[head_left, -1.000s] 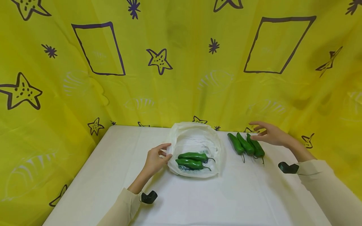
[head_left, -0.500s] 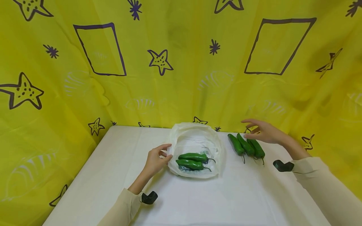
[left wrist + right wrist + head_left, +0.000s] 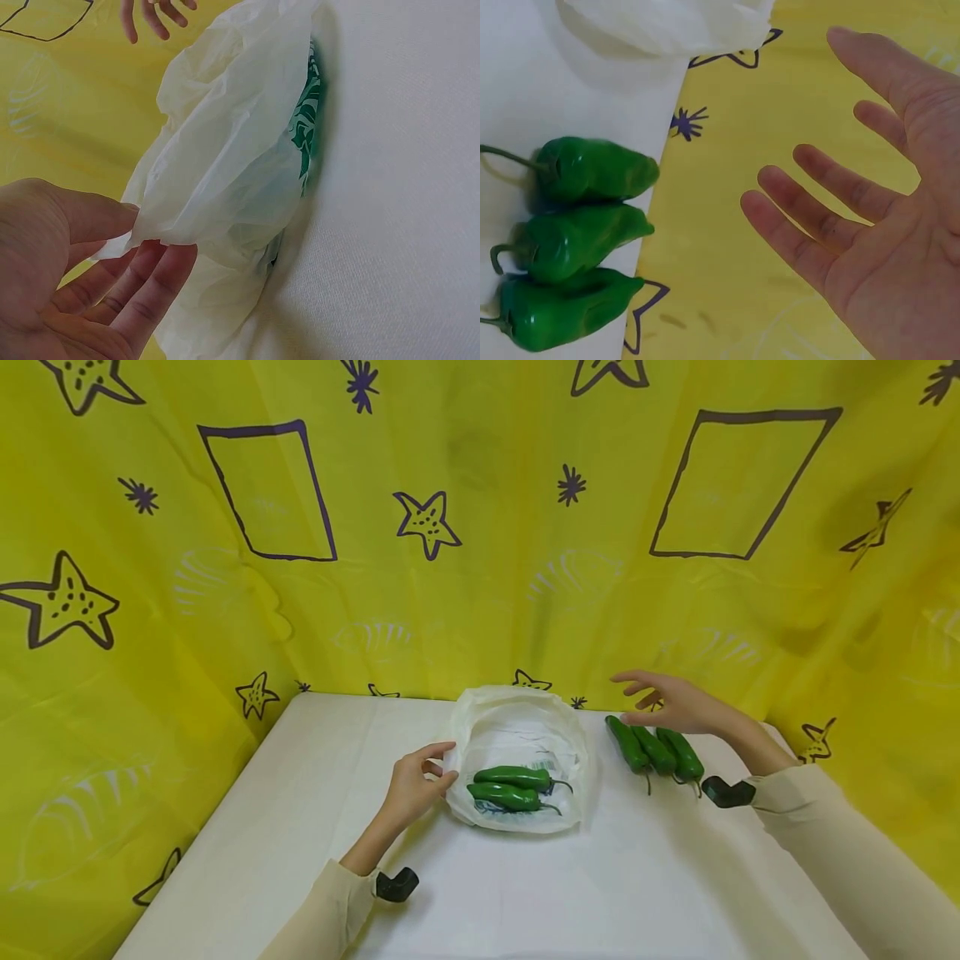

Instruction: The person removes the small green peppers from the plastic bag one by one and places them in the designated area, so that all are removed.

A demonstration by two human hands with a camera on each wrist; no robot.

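My left hand (image 3: 411, 783) pinches the left rim of a whitish plastic bag (image 3: 517, 714), thumb on one side and fingertips on the other in the left wrist view. The bag's mouth is spread wide, and two green chili peppers (image 3: 510, 777) lie side by side inside, stems to the right. My right hand (image 3: 675, 702) is raised, fingers spread and holding nothing, over the far ends of three more green peppers (image 3: 592, 169) lying in a row right of the bag. In the head view it overlaps the tips of two of them.
A white-covered table (image 3: 615, 885) carries everything. Yellow curtains (image 3: 480, 610) with drawn stars and shells stand behind it and along both sides. Dark wrist cameras (image 3: 397, 884) sit at both sleeves.
My right hand has moved left across the row of peppers toward the bag, staying empty. My left hand keeps its pinch on the bag, and the peppers have not moved.
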